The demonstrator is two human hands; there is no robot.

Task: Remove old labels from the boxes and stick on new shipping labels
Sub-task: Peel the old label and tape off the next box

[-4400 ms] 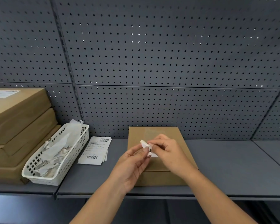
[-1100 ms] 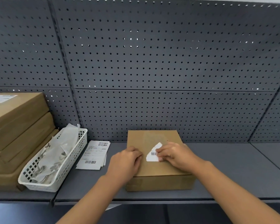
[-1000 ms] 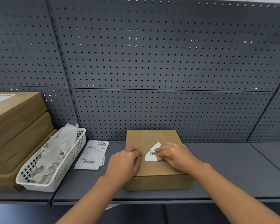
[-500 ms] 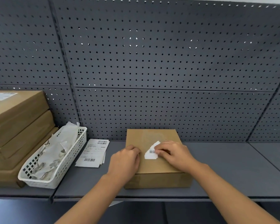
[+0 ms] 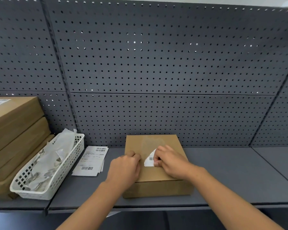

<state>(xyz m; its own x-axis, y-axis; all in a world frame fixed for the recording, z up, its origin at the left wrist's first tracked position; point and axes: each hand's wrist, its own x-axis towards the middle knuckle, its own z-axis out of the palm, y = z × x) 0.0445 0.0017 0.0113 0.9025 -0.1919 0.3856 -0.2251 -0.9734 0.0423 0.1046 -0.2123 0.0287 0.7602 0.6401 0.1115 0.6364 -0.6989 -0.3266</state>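
One box (image 5: 158, 188) near shelf (image 5: 231, 180) lip, R grip (image 5: 171, 163) pinching label (image 5: 149, 161), L grip (image 5: 125, 168) fisted, pressing box's left edge

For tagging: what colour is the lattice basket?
The basket is white, clearest in head view.

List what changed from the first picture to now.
Both hands came down. The label, earlier pinched in the air by both, now lies on the box top, held by the curled right hand. The left hand let go and rests curled on the box. The basket, spare labels and stacked boxes stayed put.
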